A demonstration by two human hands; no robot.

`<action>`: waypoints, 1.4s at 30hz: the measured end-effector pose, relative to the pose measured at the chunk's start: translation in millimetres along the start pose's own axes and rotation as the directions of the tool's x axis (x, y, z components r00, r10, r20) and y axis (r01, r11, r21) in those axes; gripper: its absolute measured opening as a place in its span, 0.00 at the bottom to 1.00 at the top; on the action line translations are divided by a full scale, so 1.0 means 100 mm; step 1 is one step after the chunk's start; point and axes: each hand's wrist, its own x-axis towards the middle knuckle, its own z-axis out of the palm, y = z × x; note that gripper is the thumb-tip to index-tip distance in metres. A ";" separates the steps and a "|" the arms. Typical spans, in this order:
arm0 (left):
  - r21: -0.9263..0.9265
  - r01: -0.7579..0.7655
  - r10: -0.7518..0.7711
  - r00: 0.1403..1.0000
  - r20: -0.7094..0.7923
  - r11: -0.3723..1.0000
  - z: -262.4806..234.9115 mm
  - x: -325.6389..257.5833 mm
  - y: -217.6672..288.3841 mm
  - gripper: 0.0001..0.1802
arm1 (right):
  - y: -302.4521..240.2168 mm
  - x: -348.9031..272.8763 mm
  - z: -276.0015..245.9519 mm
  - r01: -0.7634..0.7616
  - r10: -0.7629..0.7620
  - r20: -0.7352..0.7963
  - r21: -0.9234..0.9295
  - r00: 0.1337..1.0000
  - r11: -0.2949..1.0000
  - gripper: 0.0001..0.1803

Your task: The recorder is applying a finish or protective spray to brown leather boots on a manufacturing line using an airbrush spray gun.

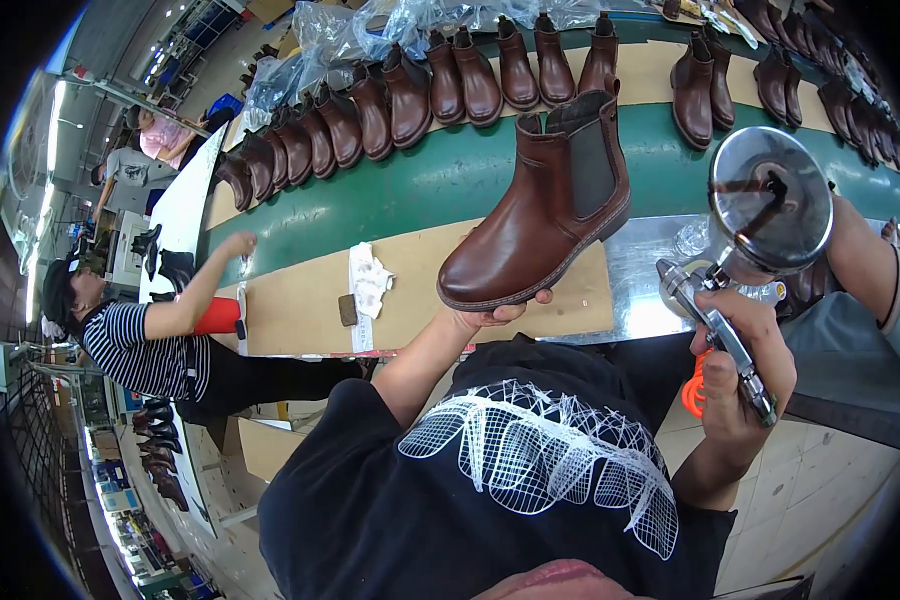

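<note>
My left hand [498, 312] holds up a brown leather Chelsea boot [520, 235] from beneath, its toe pointing left and its grey elastic side panel facing me. Most of my left fingers are hidden under the sole. In my right hand [745, 365] is a metal spray gun [686, 290] with a round silver cup [770, 215] on top. Its nozzle points up and left toward the boot's heel side, with a gap between them. An orange coiled hose [694, 385] hangs beside my right hand.
Several brown boots [405, 105] stand in a row along the far side of the green table surface [400, 190]. Cardboard [290, 305] bears a stained white cloth [368, 280] and a small brown block [347, 310]. A co-worker in stripes [135, 335] stands left; another person's arm [865, 255] is right.
</note>
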 end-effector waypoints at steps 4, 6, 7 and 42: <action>-0.081 -0.003 0.002 1.000 -0.018 0.997 -0.03 -0.02 0.04 0.45 | 0.10 -0.05 -0.04 -0.039 0.038 0.055 0.021 0.998 0.999 0.25; -0.031 0.040 -0.040 0.999 0.018 0.999 -0.11 -0.02 0.12 0.46 | 0.18 -0.11 -0.09 -0.080 0.078 0.044 0.050 0.996 0.996 0.24; 0.026 0.063 -0.064 0.997 0.045 0.998 -0.18 -0.04 0.18 0.47 | 0.24 -0.13 -0.12 -0.119 0.115 0.046 0.095 0.992 0.988 0.23; 0.750 -0.157 0.764 0.211 -0.610 0.643 -2.08 3.16 2.87 0.51 | 1.32 0.24 -0.02 -0.632 0.597 0.209 0.226 0.775 0.741 0.18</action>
